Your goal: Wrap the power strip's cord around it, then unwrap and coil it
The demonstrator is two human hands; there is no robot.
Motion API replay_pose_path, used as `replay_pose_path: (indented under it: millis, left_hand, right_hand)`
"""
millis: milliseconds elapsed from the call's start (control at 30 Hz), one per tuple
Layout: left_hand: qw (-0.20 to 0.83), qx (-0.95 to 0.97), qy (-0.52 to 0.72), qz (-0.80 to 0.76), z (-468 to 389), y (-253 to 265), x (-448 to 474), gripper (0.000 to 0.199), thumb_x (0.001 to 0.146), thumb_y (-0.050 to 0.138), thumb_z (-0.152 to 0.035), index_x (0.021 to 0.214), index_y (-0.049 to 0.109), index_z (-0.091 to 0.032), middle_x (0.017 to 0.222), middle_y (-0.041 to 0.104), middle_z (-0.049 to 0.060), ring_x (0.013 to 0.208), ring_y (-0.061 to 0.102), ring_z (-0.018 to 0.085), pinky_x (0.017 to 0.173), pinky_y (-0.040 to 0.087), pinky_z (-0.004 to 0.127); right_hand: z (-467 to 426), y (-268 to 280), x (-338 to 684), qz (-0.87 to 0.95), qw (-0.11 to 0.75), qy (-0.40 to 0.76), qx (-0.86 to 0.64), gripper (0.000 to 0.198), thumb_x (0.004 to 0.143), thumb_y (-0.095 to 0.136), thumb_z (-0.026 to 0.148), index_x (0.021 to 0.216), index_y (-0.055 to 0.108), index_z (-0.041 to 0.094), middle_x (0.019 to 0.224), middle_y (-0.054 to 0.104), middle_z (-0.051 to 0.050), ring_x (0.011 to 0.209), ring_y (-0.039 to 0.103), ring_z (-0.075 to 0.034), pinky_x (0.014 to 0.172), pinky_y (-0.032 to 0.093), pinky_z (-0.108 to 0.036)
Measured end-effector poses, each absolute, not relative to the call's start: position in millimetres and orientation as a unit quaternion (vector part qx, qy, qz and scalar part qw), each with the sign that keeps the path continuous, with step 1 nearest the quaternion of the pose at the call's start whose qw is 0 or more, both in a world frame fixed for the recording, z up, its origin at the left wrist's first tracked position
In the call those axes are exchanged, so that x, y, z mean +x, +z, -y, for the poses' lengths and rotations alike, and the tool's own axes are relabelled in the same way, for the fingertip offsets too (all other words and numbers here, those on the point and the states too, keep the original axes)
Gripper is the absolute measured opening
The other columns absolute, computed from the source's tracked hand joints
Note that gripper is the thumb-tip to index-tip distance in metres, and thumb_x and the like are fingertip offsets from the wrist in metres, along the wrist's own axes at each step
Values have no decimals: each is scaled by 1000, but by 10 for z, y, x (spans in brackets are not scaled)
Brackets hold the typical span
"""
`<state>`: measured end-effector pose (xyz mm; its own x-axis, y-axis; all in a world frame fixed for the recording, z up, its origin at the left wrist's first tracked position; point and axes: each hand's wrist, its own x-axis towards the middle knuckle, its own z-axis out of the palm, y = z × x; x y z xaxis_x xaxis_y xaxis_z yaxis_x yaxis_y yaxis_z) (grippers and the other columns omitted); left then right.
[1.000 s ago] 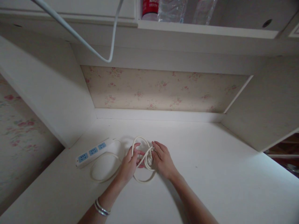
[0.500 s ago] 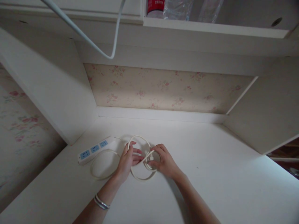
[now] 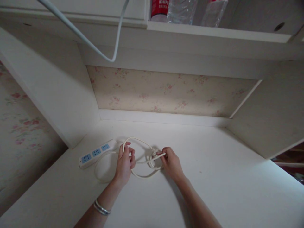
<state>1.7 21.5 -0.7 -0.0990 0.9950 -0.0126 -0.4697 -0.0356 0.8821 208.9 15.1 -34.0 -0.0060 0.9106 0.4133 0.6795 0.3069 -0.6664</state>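
Observation:
A white power strip [image 3: 96, 153] with blue socket panels lies on the white desk at the left, and its cream cord [image 3: 144, 176] loops and tangles to the right of it. My left hand [image 3: 125, 161] has its fingers curled round a strand of this cord. At the other side of the tangle, my right hand [image 3: 171, 161] pinches the cord with thumb and fingers. Between the hands the cord crosses itself in a loose knot near the right fingertips. The plug cannot be made out clearly in the tangle.
Above the desk [image 3: 213, 167] runs a shelf [image 3: 213, 33] with a red-labelled bottle [image 3: 160, 9] and clear plastic bottles [image 3: 181, 11]. A pale blue-white cable [image 3: 95, 46] hangs down in front of it. Side panels [image 3: 266, 110] enclose the desk left and right.
My left hand has moved left and its fingers have closed on the cord. My right hand has shifted slightly right, drawing the loops wider between the hands.

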Motion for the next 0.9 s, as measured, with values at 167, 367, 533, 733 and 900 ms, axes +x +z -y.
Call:
replay_pose_path:
  millis: [167,367,533,733,900]
  left_hand:
    - [570,339,659,-355,-172,112,-14,34,86,46,-55,112,44,-32,70,43,-9,35,22,0,32,17,11]
    - [542,388,632,-396,-125,106,19,36,86,44,-57,111,45,-30,67,40,-9,37,25,1,32,19,10]
    - [518,466,610,-377,-87,6,51,35,88,43,-54,108,45,-25,75,46,-5,46,36,3,38,29,13]
    - [456,575,558,-387,-22,-47,53,33,93,36,-46,112,47,-22,94,53,4,86,50,14,83,43,27]
    - [464,631,470,-406,51,-30,66,35,93,36,-45,117,48,-22,107,53,7,103,48,19,97,36,33]
  right_hand:
    - [-244,-481,2142,663,381,127,-632,22,89,42,35,95,55,19,84,61,-6,75,57,-19,67,44,-31]
    - [-205,-352,2089,666,484,78,-562,34,81,51,21,113,57,19,113,55,-10,109,49,-23,95,39,-41]
    - [111,-66,1773,756,419,232,-446,27,84,56,31,110,57,23,93,60,-4,72,55,-14,65,45,-26]
    - [290,-26,1462,810,308,293,-404,23,90,49,33,107,61,23,89,66,-2,70,58,-13,66,42,-23]
    - [265,-72,1514,825,274,317,-379,20,85,57,38,91,63,20,72,63,1,60,53,-11,57,38,-20]
